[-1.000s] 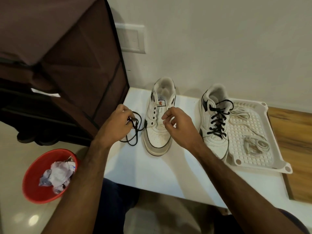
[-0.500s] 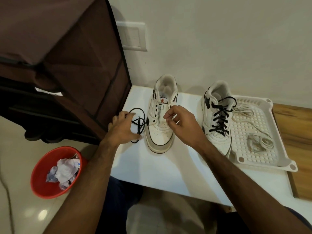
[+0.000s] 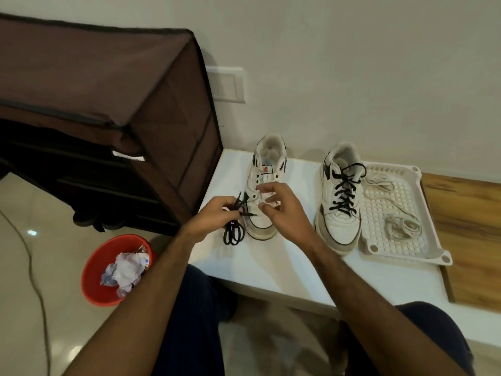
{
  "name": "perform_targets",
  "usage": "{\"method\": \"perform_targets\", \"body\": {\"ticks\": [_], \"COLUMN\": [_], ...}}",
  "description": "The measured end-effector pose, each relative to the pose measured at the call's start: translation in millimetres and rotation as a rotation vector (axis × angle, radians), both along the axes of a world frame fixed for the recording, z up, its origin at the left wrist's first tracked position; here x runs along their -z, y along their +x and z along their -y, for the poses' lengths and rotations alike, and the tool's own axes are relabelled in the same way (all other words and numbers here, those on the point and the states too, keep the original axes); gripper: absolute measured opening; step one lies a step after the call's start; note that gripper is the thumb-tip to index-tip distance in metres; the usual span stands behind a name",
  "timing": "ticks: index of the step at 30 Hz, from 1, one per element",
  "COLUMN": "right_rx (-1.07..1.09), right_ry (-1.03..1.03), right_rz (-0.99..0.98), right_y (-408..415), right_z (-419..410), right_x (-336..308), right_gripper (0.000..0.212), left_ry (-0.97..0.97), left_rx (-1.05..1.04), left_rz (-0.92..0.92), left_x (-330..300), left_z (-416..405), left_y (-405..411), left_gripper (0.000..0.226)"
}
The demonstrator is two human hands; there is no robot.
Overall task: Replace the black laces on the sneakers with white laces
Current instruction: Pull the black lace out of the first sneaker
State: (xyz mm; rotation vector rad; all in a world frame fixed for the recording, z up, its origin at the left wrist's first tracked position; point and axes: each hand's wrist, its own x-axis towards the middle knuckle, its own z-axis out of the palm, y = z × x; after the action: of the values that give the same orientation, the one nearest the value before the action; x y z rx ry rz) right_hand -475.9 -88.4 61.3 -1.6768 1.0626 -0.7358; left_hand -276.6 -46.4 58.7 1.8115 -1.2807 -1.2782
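A: Left hand (image 3: 210, 219) grips the bunched black lace (image 3: 233, 231), pulled free, just beside the left sneaker (image 3: 264, 191). Right hand (image 3: 282, 210)?

B: Fingers loosely curled over that sneaker's bare eyelets, holding nothing I can see.

A: Progress?

B: One shoe stripped. Right sneaker (image 3: 340, 196) is laced black. White laces (image 3: 401, 223) lie untouched in the tray (image 3: 406, 248). Under halfway, I'd judge.

White sneakers (image 3: 267, 185), black trim; black lace (image 3: 233, 232); white tray (image 3: 406, 248), grid pattern, 3 o'clock; red bowl (image 3: 97, 270), 8 o'clock.
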Motion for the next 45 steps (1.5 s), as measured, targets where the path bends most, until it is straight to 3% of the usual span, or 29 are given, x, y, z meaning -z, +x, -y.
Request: {"method": "perform_targets", "body": {"ticks": [3, 7, 10, 15, 19, 22, 25, 28, 30, 32, 34, 36, 38, 40, 45], "right_rx": [-0.015, -0.003, -0.069, -0.046, -0.044, -0.101, -0.177, -0.241, -0.266, -0.256, -0.229, -0.187, -0.153, -0.140, -0.086], "right_ry": [0.173, 0.636, 0.887, 0.974, 1.012, 0.960, 0.932, 0.887, 0.851, 0.801, 0.752, 0.677, 0.585, 0.555, 0.702], "right_rz": [0.145, 0.555, 0.765, 0.872, 0.878, 0.771, 0.671, 0.614, 0.610, 0.655, 0.678, 0.642, 0.547, 0.445, 0.266], "right_y": [12.8, 34.3, 42.7, 63.5, 86.4, 104.1, 125.9, 148.5, 173.9, 191.4, 219.0, 247.4, 266.9, 283.0, 335.8], "right_z": [-11.2, -27.5, -43.8, -70.7, -87.0, -89.9, -94.7, -100.5, -105.5, -103.8, -103.9, -103.0, -102.0, -101.8, -125.4], "right_x": [-24.5, -66.0, -99.3, -141.7, -151.5, -152.7, -153.9, -163.7, -172.2, -178.3, -183.0, -182.1, -175.5, -159.9, -81.3], "right_gripper": [0.032, 0.053, 0.062, 0.055, 0.056, 0.053, 0.043, 0.035, 0.032, 0.030, 0.030, 0.031, 0.032, 0.031, 0.021], "left_ry": [0.006, -0.098, -0.203, -0.307, -0.376, -0.537, -0.703, -0.379, -0.096, 0.049, 0.042, -0.051, -0.156, -0.215, -0.175], "left_rx": [0.181, 0.212, 0.220, 0.485, 0.520, 0.428, 0.096, -0.181, -0.139, -0.009, 0.057, -0.004, -0.165, -0.409, -0.806], "left_rz": [-0.149, -0.093, 0.156, 0.711, 0.837, 0.710, 0.388, -0.206, -0.521, -0.726, -0.825, -0.824, -0.710, -0.619, -0.813], "left_x": [-55.3, -122.8, -159.7, -208.3, -228.7, -230.0, -205.9, -173.0, -149.0, -131.6, -121.4, -116.7, -112.7, -103.8, -56.9], "left_z": [-6.4, -8.2, -11.7, -28.3, -47.9, -74.6, -105.7, -130.6, -146.6, -158.2, -170.6, -179.7, -183.7, -186.4, -195.7], "left_y": [-4.4, -4.4, 0.9, 1.9, 24.4, 55.5, 90.0, 108.7, 121.3, 117.8, 123.8, 136.6, 148.6, 165.2, 210.8], "left_gripper": [0.022, 0.028, 0.035, 0.024, 0.040, 0.033, 0.025, 0.053, 0.082, 0.097, 0.092, 0.066, 0.038, 0.024, 0.022]}}
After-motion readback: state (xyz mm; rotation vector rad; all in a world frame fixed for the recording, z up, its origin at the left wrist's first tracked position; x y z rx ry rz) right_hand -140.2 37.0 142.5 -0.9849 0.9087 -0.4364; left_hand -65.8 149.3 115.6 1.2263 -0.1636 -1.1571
